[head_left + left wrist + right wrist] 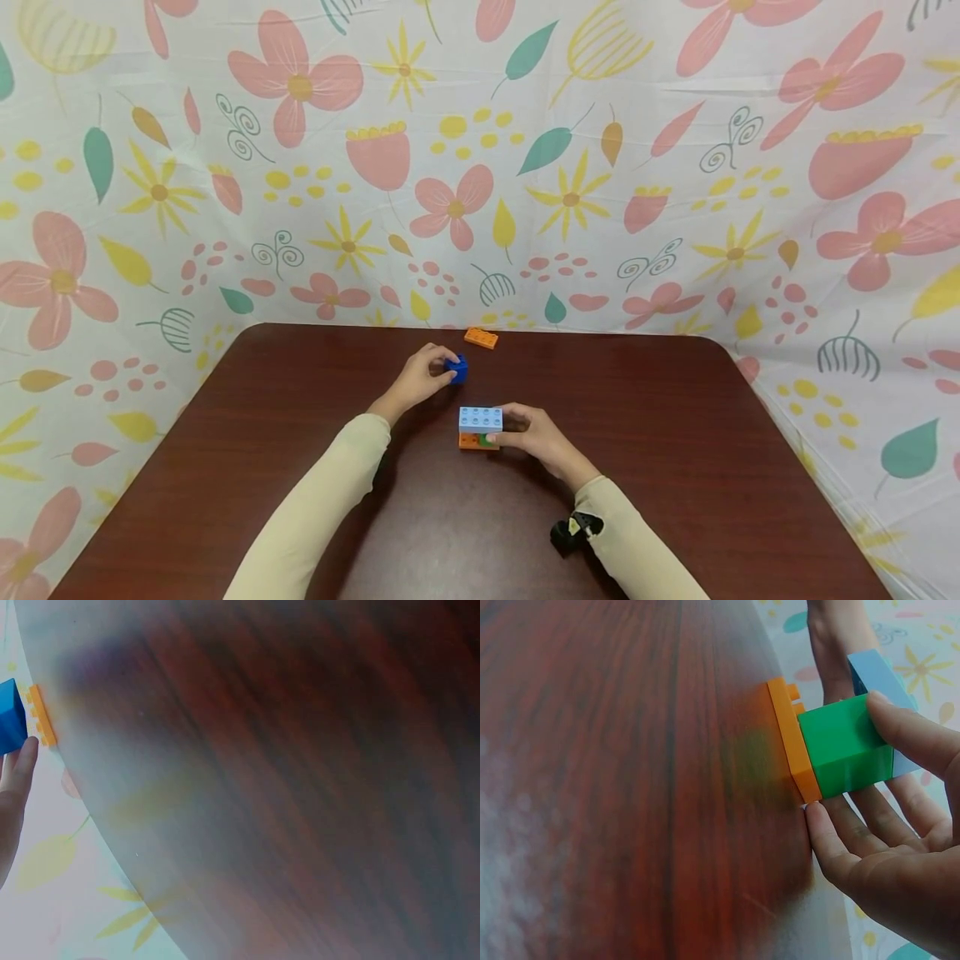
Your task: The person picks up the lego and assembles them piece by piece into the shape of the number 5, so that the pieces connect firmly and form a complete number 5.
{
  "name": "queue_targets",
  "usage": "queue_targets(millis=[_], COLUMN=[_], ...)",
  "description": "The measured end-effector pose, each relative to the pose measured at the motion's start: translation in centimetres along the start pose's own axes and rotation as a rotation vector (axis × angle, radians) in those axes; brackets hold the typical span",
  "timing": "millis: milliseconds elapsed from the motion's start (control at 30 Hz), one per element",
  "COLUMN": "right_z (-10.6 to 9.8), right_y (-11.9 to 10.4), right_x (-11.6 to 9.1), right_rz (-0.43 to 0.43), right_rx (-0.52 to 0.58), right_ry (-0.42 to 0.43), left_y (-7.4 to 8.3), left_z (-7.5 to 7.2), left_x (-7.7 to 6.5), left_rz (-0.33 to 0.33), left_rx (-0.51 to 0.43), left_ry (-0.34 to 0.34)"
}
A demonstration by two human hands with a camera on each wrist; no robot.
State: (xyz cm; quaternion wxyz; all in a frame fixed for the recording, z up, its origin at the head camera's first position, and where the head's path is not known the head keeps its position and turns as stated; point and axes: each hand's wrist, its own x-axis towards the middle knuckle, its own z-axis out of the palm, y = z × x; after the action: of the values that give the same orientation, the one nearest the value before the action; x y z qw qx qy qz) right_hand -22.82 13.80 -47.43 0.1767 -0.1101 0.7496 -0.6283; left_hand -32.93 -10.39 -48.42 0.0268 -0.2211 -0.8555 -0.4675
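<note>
My left hand (417, 380) pinches a dark blue toy brick (458, 372) between thumb and fingers, over the far middle of the table. In the left wrist view the blue brick (10, 718) shows at the left edge. Nearer, my right hand (538, 437) grips a small stack of toy bricks at its right end. An orange plate (789, 739) forms the stack's base, a green brick (846, 744) stands on it, and a light blue brick (480, 418) lies on top. The thumb presses near the join of green and light blue.
A separate orange studded plate (481, 337) lies near the table's far edge, beyond the blue brick. The dark brown table (645, 467) ends at a flower-printed cloth (570, 250). A black device (576, 533) is strapped at my right wrist.
</note>
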Motion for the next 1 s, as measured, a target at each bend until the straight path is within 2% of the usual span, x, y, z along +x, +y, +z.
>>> queue_targets(millis=[133, 600, 1000], right_z=[0.1, 0.1, 0.2], right_y=[-1.2, -1.1, -1.4], right_x=[-0.7, -0.6, -0.8], right_rz=[0.002, 0.003, 0.001], right_rx=[-0.005, -0.015, -0.022], right_ry=[-0.01, -0.004, 0.0], left_y=[0.1, 0.9, 2.3], left_z=[-0.3, -0.9, -1.3], left_x=[-0.3, -1.3, -2.0], left_rz=[0.006, 0.029, 0.087], left_rx=[0.0, -0.061, -0.099], left_ry=[-0.01, -0.008, -0.04])
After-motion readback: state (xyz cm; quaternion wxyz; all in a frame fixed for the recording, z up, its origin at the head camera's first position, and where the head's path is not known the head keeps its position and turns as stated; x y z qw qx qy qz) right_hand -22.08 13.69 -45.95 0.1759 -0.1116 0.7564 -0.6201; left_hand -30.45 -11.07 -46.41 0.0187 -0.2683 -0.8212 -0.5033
